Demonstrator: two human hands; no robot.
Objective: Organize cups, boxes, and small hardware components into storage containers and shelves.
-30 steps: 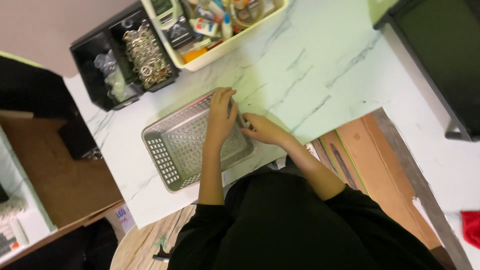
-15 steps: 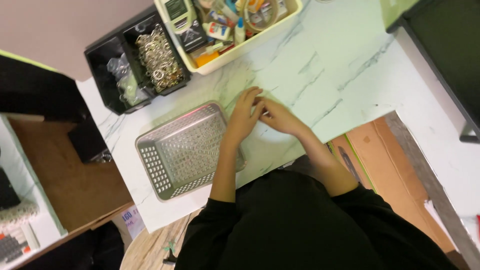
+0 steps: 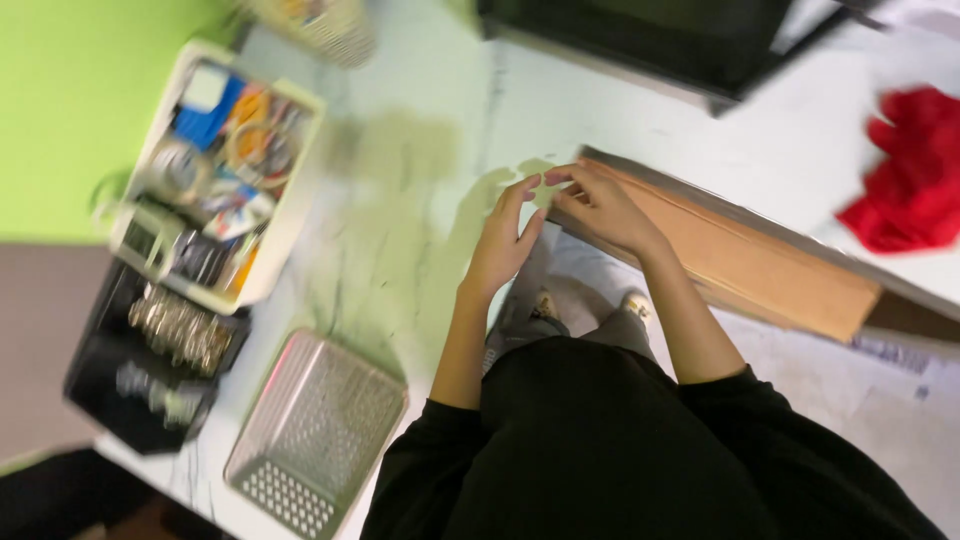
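- The person's black sleeves and lap sit nearest; grey shoes show on the floor below the counter edge.
- Since a second ago both hands have left the grey mesh basket (image 3: 315, 435), which now lies empty and well apart at the near counter edge.
- Left hand (image 3: 503, 245) and right hand (image 3: 600, 205) meet fingertip to fingertip at the edge of the white marble counter (image 3: 400, 200); fingers loosely curled, and I cannot tell whether anything small is pinched between them.
- Right hand rests just over a brown wooden panel (image 3: 740, 255).
- Beyond the basket: a black tray of metal rings (image 3: 160, 350), then a cream bin of mixed supplies (image 3: 215, 170).
- Farthest: a red cloth (image 3: 910, 180), a dark box, a green wall.
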